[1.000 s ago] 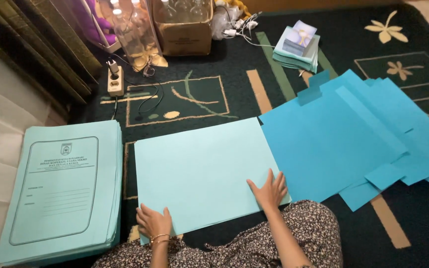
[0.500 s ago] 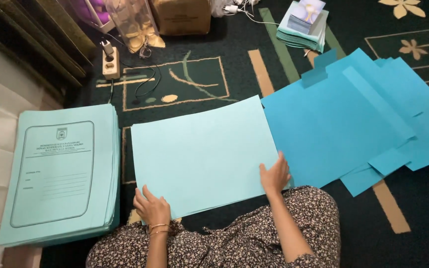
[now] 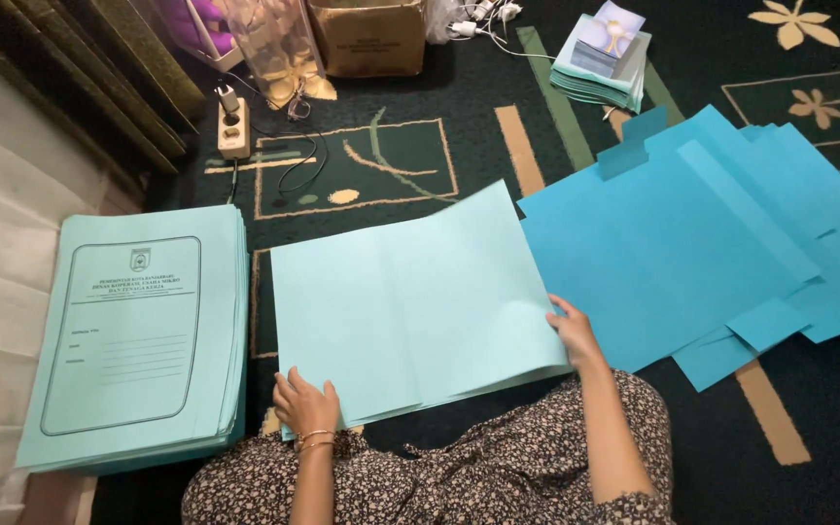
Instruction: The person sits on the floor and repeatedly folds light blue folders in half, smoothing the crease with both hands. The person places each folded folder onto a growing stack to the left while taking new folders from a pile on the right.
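Head view: our left hand (image 3: 305, 403) presses the pale sheet (image 3: 410, 301) flat while our right hand (image 3: 573, 331) lifts its edge, which could crease if pulled unevenly.

At twelve o'clock we've got a brown cardboard box (image 3: 369, 37) sitting on the carpet, squarish, top cut off by the frame. At nine o'clock, the top pale green folder of the stack (image 3: 138, 331) carries a printed label panel (image 3: 121, 331): dark rounded frame, little crest, ruled lines.
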